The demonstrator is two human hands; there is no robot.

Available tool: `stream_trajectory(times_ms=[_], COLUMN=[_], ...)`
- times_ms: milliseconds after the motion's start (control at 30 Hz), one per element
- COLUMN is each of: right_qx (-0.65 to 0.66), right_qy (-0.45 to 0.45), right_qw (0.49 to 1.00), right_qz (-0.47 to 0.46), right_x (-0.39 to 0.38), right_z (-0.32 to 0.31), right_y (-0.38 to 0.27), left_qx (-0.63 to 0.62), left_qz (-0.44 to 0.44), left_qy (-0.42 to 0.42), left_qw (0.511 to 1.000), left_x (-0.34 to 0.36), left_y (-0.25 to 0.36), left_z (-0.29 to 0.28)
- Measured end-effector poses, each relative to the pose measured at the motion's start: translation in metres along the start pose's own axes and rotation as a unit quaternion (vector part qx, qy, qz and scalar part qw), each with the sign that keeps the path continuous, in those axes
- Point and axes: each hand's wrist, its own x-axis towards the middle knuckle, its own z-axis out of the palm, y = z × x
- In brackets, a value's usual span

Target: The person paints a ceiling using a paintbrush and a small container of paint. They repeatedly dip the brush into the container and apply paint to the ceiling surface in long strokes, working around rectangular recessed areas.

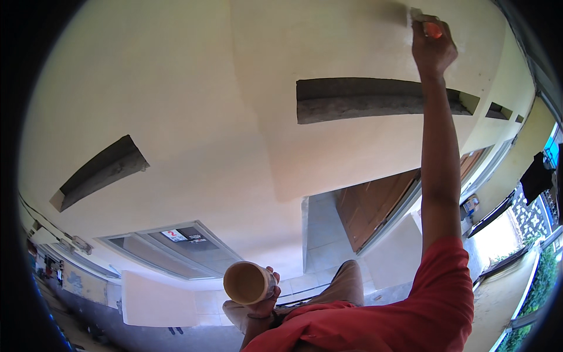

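My right arm reaches up to a cream-coloured wall (176, 88). My right hand (435, 54) is closed around a paintbrush (433, 30) whose orange handle end shows between my fingers. Its pale bristle end is at the wall's surface, near the top of the picture; exact contact is hard to make out. Low in front of me, my left hand (268, 304) grips a round tub (270, 285) from its right side. Inside the tub is a beige liquid that looks like paint. A faint vertical edge between two wall tones runs left of the brush.
A long dark recess (358, 101) cuts into the wall below my right hand, and a shorter recess (105, 170) lies to the left. Below are a framed window (170, 249) and a doorway with a brown wooden door (375, 205). Dark cloth (536, 178) hangs at the far right.
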Motion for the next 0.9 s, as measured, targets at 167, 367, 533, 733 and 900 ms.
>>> stream_trajectory(times_ms=[167,367,533,733,900], right_qx=[0.176,0.395,0.311,-0.021,-0.084], right_qy=[-0.148,-0.140,-0.096,-0.011,-0.056], right_qw=[0.957,0.905,0.920,0.994,0.995], right_qz=[-0.179,0.066,0.219,0.110,0.000], right_x=[-0.088,-0.108,-0.073,-0.051,-0.094], right_z=[-0.002,-0.010,-0.034,-0.044,-0.025], right_y=[-0.118,-0.085,0.008,0.082,0.040], left_qx=[0.005,0.007,-0.001,-0.014,-0.007], left_qz=[-0.007,-0.030,-0.020,-0.019,-0.031], left_qy=[0.023,0.015,0.017,0.014,0.007], left_qw=[1.000,0.999,1.000,1.000,0.999], left_x=[0.002,0.009,0.002,0.002,0.006], left_y=[-0.004,-0.004,-0.002,-0.008,-0.008], left_z=[0.006,0.017,0.015,0.019,0.015])
